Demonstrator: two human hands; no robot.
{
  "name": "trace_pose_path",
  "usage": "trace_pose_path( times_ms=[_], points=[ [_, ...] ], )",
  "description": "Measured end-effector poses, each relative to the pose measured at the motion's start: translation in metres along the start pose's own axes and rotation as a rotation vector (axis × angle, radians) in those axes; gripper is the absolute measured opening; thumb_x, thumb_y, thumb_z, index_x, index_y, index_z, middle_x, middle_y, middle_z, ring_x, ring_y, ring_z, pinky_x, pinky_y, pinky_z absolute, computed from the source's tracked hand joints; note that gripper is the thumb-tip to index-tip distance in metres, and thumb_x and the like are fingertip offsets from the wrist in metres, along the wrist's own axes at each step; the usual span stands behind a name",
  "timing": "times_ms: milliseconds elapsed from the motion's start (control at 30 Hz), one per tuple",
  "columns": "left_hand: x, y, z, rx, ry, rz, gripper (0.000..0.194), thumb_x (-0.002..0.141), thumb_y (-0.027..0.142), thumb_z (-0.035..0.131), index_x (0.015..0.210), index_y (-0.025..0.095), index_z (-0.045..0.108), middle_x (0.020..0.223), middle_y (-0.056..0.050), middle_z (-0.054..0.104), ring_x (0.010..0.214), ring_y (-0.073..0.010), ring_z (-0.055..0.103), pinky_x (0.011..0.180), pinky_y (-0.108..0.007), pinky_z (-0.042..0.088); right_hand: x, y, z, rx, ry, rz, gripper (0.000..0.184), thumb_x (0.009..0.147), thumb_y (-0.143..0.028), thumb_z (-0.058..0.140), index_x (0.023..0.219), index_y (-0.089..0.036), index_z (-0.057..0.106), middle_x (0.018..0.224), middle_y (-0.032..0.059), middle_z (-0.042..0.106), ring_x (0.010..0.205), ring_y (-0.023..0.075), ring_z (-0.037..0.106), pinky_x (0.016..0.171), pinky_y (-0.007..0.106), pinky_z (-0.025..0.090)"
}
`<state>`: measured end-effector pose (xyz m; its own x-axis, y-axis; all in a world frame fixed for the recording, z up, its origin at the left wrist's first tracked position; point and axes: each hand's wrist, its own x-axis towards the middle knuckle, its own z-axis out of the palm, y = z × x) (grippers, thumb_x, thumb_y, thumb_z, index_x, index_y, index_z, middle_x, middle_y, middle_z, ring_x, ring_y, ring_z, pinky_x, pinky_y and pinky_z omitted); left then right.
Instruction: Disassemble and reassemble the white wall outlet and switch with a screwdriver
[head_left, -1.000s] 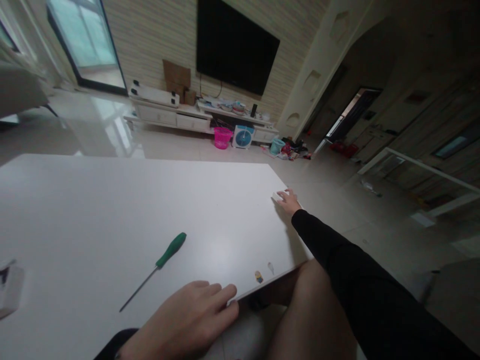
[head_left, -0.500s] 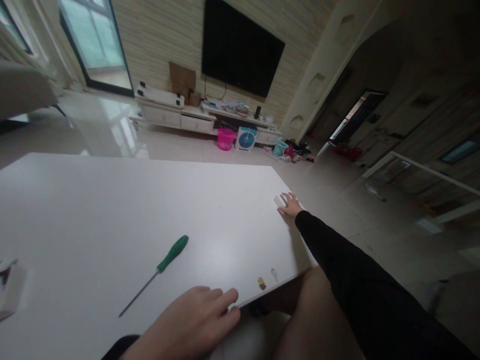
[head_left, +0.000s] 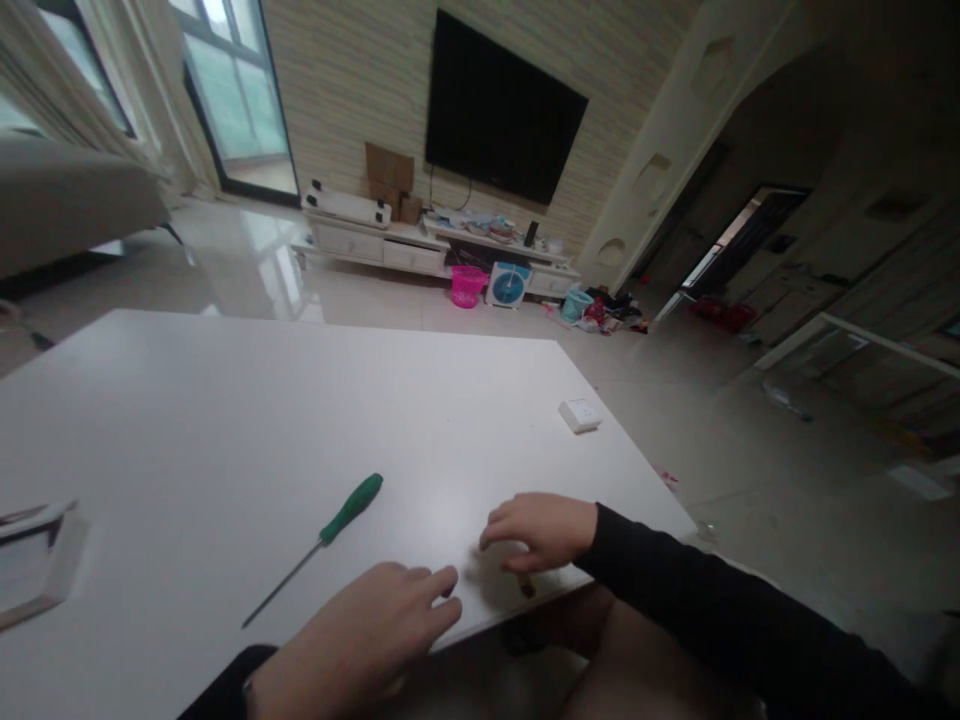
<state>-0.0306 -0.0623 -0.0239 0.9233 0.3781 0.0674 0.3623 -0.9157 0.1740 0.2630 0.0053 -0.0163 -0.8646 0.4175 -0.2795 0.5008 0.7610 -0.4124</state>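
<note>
My left hand [head_left: 382, 615] rests at the near edge of the white table [head_left: 300, 390], its fingers loosely bent, thumb and forefinger apart with nothing between them. Over the tabletop just right of it, my right hand [head_left: 538, 532] hovers empty, fingers spread. A screwdriver [head_left: 352, 508] with a green handle lies left of both hands, its thin shaft pointing down-left. Near the table's right edge sits a small white square block [head_left: 580, 415] with faint marks on top, perhaps a wall socket. Partly under my right hand shows a small sticker-like patch [head_left: 527, 586].
A white open box or frame [head_left: 64, 565] is at the table's left, cut off by the view. Beyond the table stand a pink basket [head_left: 468, 287], a blue-and-white fan [head_left: 508, 285] and a low TV cabinet [head_left: 412, 255]. A sofa [head_left: 67, 200] is at far left.
My right hand has let go of the white block at the right edge and come back toward my left hand. The left hand stays near the table edge. The camera view has shifted slightly.
</note>
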Motion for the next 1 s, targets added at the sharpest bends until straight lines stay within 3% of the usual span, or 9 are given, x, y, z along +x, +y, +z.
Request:
trace_pose_path(
  times_ms=[167,333,533,633,733,800,867,933,1000],
  points=[
    [-0.014,-0.027,-0.037,0.040,0.012,-0.186,0.023,0.087,0.004,0.059,0.104,0.020,0.059,0.103,-0.004,0.069,0.085,-0.0221,0.070,0.069,-0.034,0.054,0.009,-0.017,0.010,-0.086,0.027,0.033,0.016,0.094,-0.021,0.062,0.108,-0.022,0.070,0.100,0.0080,0.074,0.093,0.0243,0.068,0.083,0.037,0.047],
    [-0.068,-0.093,-0.078,-0.056,0.122,-0.730,0.023,0.100,0.026,0.050,0.119,0.020,0.063,0.116,-0.007,0.069,0.097,-0.0221,0.069,0.085,-0.034,0.054,-0.010,-0.001,0.011,0.072,0.067,0.056,0.029,0.096,-0.018,0.055,0.119,-0.026,0.070,0.108,0.0097,0.075,0.096,0.0247,0.069,0.085,0.038,0.051],
    [-0.144,-0.168,-0.075,0.081,0.060,-1.242,0.040,0.091,0.036,0.058,0.126,0.017,0.063,0.131,-0.016,0.062,0.125,-0.0330,0.059,0.111,-0.045,0.046,-0.031,-0.007,0.002,0.184,0.144,0.057,0.032,0.096,-0.027,0.058,0.124,-0.033,0.073,0.112,0.0105,0.075,0.097,0.0274,0.069,0.085,0.042,0.056],
    [-0.161,-0.174,-0.069,0.062,0.030,-1.502,0.056,0.089,0.046,0.064,0.138,0.020,0.056,0.143,-0.020,0.054,0.129,-0.0426,0.054,0.108,-0.060,0.045,-0.035,-0.008,0.001,0.185,0.153,0.080,0.030,0.097,-0.029,0.058,0.122,-0.033,0.074,0.111,0.0106,0.076,0.095,0.0279,0.070,0.084,0.043,0.057],
    [-0.174,-0.167,-0.061,0.022,0.021,-1.732,0.074,0.082,0.051,0.073,0.145,0.021,0.049,0.159,-0.028,0.034,0.140,-0.0599,0.038,0.101,-0.076,0.039,-0.037,-0.010,0.001,0.177,0.151,0.078,0.029,0.097,-0.029,0.057,0.120,-0.033,0.074,0.110,0.0105,0.076,0.095,0.0279,0.070,0.085,0.043,0.057],
    [-0.187,-0.164,-0.053,-0.035,0.017,-1.824,0.078,0.080,0.053,0.076,0.142,0.016,0.048,0.161,-0.033,0.027,0.142,-0.0674,0.028,0.095,-0.077,0.040,-0.037,-0.011,0.002,0.174,0.158,0.064,0.029,0.097,-0.030,0.057,0.121,-0.032,0.074,0.110,0.0105,0.076,0.096,0.0279,0.070,0.086,0.043,0.057],
    [-0.202,-0.163,-0.046,-0.053,0.066,-1.811,0.073,0.088,0.057,0.066,0.139,0.008,0.045,0.153,-0.035,0.033,0.137,-0.0652,0.034,0.091,-0.075,0.042,-0.036,-0.013,0.002,0.164,0.162,0.053,0.029,0.098,-0.030,0.058,0.122,-0.031,0.074,0.111,0.0108,0.076,0.098,0.0277,0.070,0.087,0.042,0.057],
    [-0.214,-0.164,-0.040,-0.050,0.062,-1.759,0.070,0.094,0.056,0.056,0.137,0.004,0.043,0.142,-0.031,0.044,0.127,-0.0549,0.048,0.091,-0.069,0.044,-0.034,-0.014,0.001,0.145,0.156,0.049,0.029,0.098,-0.029,0.057,0.121,-0.029,0.074,0.112,0.0111,0.076,0.099,0.0273,0.070,0.088,0.041,0.056],
    [-0.221,-0.168,-0.035,-0.052,0.021,-1.776,0.070,0.090,0.054,0.062,0.135,0.004,0.044,0.133,-0.027,0.050,0.118,-0.0481,0.056,0.089,-0.062,0.048,-0.033,-0.015,0.001,0.128,0.151,0.049,0.029,0.098,-0.027,0.057,0.121,-0.028,0.073,0.113,0.0112,0.076,0.100,0.0267,0.070,0.090,0.041,0.056]
  ],
)
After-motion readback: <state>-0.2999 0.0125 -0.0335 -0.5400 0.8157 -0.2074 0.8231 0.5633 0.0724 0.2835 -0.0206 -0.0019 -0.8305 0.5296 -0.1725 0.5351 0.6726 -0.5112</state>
